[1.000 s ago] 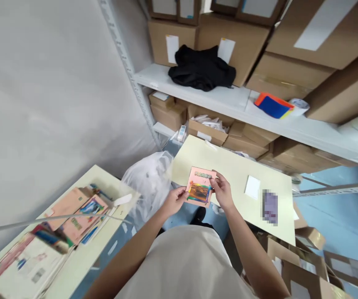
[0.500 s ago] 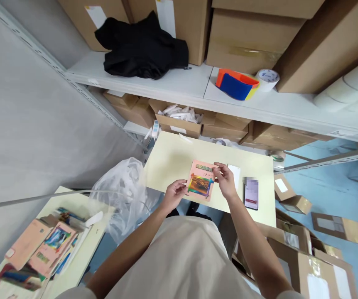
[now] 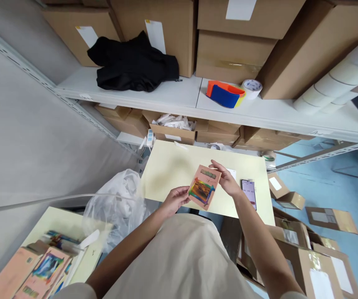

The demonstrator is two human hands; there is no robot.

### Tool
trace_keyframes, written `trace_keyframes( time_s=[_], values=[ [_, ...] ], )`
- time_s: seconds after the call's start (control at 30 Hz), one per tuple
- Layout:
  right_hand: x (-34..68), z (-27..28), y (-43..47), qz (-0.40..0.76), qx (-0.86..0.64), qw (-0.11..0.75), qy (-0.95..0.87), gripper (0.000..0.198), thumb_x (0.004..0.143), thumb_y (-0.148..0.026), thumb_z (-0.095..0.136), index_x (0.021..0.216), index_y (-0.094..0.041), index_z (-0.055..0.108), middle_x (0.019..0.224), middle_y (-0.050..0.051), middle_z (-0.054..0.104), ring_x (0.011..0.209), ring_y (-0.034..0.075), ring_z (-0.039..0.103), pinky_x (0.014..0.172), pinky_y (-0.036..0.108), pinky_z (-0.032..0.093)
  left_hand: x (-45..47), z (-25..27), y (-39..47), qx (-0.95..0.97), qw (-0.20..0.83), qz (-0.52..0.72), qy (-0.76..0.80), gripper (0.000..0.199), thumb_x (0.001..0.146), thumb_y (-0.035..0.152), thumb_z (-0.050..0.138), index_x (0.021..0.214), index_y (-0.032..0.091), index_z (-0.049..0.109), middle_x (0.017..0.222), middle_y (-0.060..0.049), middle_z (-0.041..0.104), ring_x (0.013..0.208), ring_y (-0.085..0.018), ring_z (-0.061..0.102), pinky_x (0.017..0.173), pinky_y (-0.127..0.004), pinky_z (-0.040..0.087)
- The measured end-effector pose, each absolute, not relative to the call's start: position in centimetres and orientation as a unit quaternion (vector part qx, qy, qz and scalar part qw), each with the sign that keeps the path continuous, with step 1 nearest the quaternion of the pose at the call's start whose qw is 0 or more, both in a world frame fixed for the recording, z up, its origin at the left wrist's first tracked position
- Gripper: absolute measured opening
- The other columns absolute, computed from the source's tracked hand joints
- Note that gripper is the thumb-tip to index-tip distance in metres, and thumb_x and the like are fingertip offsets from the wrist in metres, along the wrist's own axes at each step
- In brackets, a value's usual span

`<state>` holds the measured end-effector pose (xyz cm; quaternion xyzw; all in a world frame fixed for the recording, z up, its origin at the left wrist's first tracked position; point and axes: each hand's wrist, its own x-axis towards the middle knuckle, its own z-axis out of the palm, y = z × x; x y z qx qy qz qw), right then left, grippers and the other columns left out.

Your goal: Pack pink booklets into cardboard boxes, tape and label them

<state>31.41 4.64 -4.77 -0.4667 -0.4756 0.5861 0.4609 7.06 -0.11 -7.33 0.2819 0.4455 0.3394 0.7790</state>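
Booklet [image 3: 204, 187], left fingers [image 3: 181, 192] gripping edge, right fingers [image 3: 218, 165] perhaps touching top

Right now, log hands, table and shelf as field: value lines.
left hand: grips thin pink rectangular booklet by its left edge
right hand: at the booklet's upper right corner, contact unclear
pale yellow rectangular table: lit, black-framed smartphone toward right end
long white shelf: crumpled black cloth garment, round white tape roll
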Motion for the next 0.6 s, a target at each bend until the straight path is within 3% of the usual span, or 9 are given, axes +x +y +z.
trace_keyframes(
  time_s=[0.07,0.13,0.23,0.3,0.37,0.5,0.6],
  values=[
    [31.2,-3.8,5.3,0.591,-0.438,0.428,-0.524,0.046,0.066,-0.032,0.075,0.111,-0.028,0.064,0.13,0.007,0.054,0.116,0.024,0.053,0.09,0.037,0.048,7.1,-6.9,0.2,0.273,0.805,0.316,0.422,0.048,0.061,0.037,0.081,0.102,0.016,0.07,0.105,-0.012,0.07,0.092,-0.021,0.065,0.084,-0.035,0.047],
    [30.9,-3.2,5.7,0.611,-0.421,0.417,-0.525,0.036,0.068,-0.033,0.075,0.102,-0.027,0.066,0.129,0.007,0.055,0.118,0.025,0.053,0.094,0.041,0.045,7.1,-6.3,0.6,0.286,0.816,0.297,0.406,0.051,0.06,0.037,0.082,0.105,0.017,0.069,0.11,-0.013,0.069,0.102,-0.025,0.063,0.089,-0.037,0.045],
    [30.5,-2.9,6.1,0.656,-0.421,0.408,-0.475,0.025,0.072,-0.039,0.072,0.089,-0.024,0.063,0.101,0.002,0.065,0.094,0.018,0.064,0.087,0.042,0.051,6.6,-5.8,1.0,0.301,0.814,0.294,0.4,0.055,0.064,0.053,0.075,0.106,0.019,0.069,0.117,-0.012,0.066,0.116,-0.028,0.056,0.097,-0.04,0.041],
    [30.4,-2.9,6.3,0.666,-0.436,0.396,-0.457,0.024,0.073,-0.04,0.071,0.083,-0.022,0.061,0.084,-0.002,0.063,0.081,0.014,0.064,0.08,0.04,0.054,5.8,-5.7,1.2,0.295,0.814,0.312,0.392,0.066,0.068,0.072,0.058,0.104,0.018,0.069,0.117,-0.015,0.066,0.117,-0.029,0.056,0.097,-0.043,0.041],
    [30.2,-2.7,6.5,0.66,-0.457,0.389,-0.451,0.025,0.071,-0.041,0.072,0.08,-0.021,0.06,0.078,-0.003,0.061,0.074,0.012,0.062,0.073,0.036,0.057,4.9,-5.8,1.4,0.314,0.794,0.335,0.398,0.074,0.067,0.08,0.049,0.1,0.016,0.068,0.111,-0.016,0.067,0.11,-0.029,0.06,0.092,-0.043,0.045],
    [29.2,-2.2,6.8,0.624,-0.512,0.396,-0.438,0.028,0.068,-0.042,0.074,0.08,-0.019,0.063,0.074,-0.002,0.062,0.066,0.011,0.059,0.062,0.031,0.057,3.9,-6.1,2.0,0.434,0.658,0.351,0.506,0.05,0.065,0.063,0.068,0.081,0.015,0.067,0.084,-0.009,0.071,0.077,-0.022,0.068,0.076,-0.034,0.051],
    [28.7,-2.2,6.5,0.594,-0.539,0.454,-0.389,0.032,0.067,-0.042,0.075,0.089,-0.021,0.068,0.08,0.0,0.067,0.07,0.013,0.062,0.065,0.031,0.056,4.0,-6.0,2.1,0.446,0.645,0.347,0.515,0.043,0.069,0.057,0.068,0.077,0.015,0.068,0.08,-0.008,0.071,0.067,-0.02,0.068,0.072,-0.033,0.052]
  ],
)
